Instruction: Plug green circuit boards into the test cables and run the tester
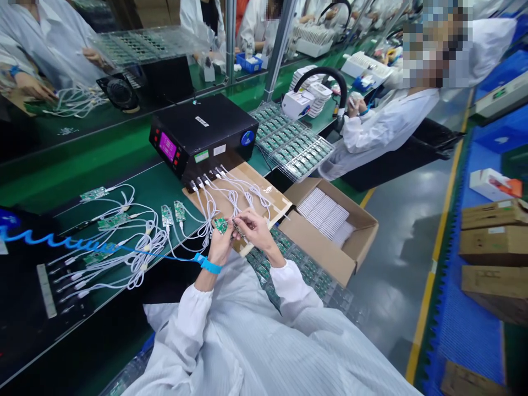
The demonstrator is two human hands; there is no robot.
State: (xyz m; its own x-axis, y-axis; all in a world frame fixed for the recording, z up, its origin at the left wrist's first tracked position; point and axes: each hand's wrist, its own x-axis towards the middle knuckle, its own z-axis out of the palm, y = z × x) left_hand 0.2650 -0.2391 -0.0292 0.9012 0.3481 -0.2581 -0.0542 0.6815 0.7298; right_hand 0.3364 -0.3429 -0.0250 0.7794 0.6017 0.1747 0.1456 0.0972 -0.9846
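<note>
My left hand [220,248], with a blue strap at the wrist, grips a small green circuit board [220,224] over the front edge of the bench. Close beside it, my right hand [258,231] has its fingers pinched together near the board; what lies between them is too small to make out. White cables [233,201] run from a black tester [202,129] with a lit pink screen across a brown cardboard sheet [225,190] towards my hands. Two boards [179,210] with cables lie on the green bench to the left.
More cabled boards [113,221] and a cable bundle [144,247] lie at the left, crossed by a blue coiled cord [74,242]. Board trays [289,140] stand behind the tester. An open carton [358,242] of white pieces is at the right, near a seated co-worker [388,118].
</note>
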